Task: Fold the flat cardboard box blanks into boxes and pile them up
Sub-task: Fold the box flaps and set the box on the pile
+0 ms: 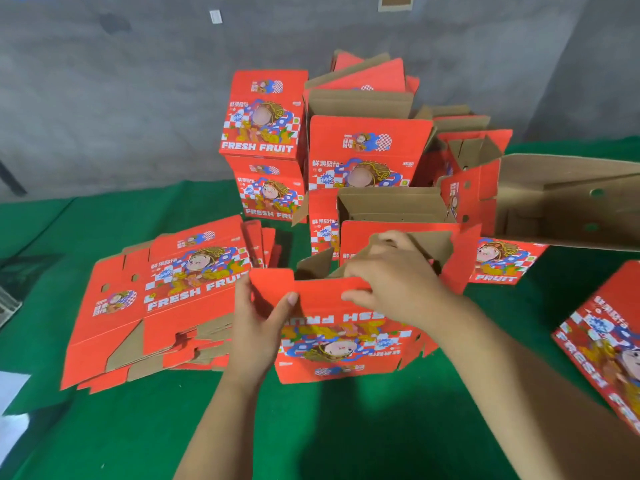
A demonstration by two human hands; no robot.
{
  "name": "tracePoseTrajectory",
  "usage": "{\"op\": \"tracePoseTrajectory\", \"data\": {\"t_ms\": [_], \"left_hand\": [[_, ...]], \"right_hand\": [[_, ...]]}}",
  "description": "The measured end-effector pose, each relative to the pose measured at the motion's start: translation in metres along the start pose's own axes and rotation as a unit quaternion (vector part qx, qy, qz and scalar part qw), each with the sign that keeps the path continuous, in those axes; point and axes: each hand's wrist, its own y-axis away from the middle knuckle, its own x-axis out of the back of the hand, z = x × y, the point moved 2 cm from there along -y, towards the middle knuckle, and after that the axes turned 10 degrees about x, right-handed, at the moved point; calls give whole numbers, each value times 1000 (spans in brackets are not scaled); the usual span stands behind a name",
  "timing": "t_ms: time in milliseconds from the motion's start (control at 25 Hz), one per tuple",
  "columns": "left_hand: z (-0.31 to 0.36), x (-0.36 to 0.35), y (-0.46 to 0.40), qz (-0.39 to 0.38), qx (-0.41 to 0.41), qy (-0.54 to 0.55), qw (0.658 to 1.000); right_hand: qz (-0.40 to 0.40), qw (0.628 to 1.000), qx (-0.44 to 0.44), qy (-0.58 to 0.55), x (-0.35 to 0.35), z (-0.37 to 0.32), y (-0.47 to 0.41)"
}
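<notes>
Mid-fold: bottom flaps going in on a fruit box

Plainly a light job. The red printed corrugated-cardboard box in hand (343, 327) stands on the green felt-covered table (311, 427), directly in front of the person, with its "FRESH FRUIT" print upside down to the camera and the flapped end up. Judged from the thin brown fluting at the cut edges, it should weigh little, stay stiff across its panels and give only along the scored creases; the printed face looks smooth, perhaps a bit slick. Best hold, I'd say: panel edges and corners near a crease, not the flap tips, which could buckle.

Left hand (256, 327): grips the near-left corner, thumb lying across the red front panel, fingers wrapped behind the edge, forearm coming up from below.

Right hand (391, 275): reaches over the top edge, fingers curled down onto a brown inner flap (433, 245), wrist arched. Whether it pinches or merely presses, cannot tell.

Stack of flat red box blanks (156, 306) lies just left; pile of folded red boxes (311, 140) stands behind.
</notes>
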Motion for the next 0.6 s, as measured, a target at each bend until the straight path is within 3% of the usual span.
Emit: {"op": "tracePoseTrajectory", "data": {"t_ms": [120,200,360,480,600], "left_hand": [[-14,21,2,33,28,21,999],[-15,34,-6,56,31,-43,997],[-11,35,-14,47,43,-58,996],[-4,34,-15,-25,64,-71,995],[10,38,-18,-73,139,-45,987]], "right_hand": [[108,990,-66,-56,-6,5,18],[137,978,-125,-96,-6,20,28],[118,934,-244,-231,-13,44,46],[103,928,-310,-182,-20,48,52],[15,936,-319,-147,-28,47,51]]}}
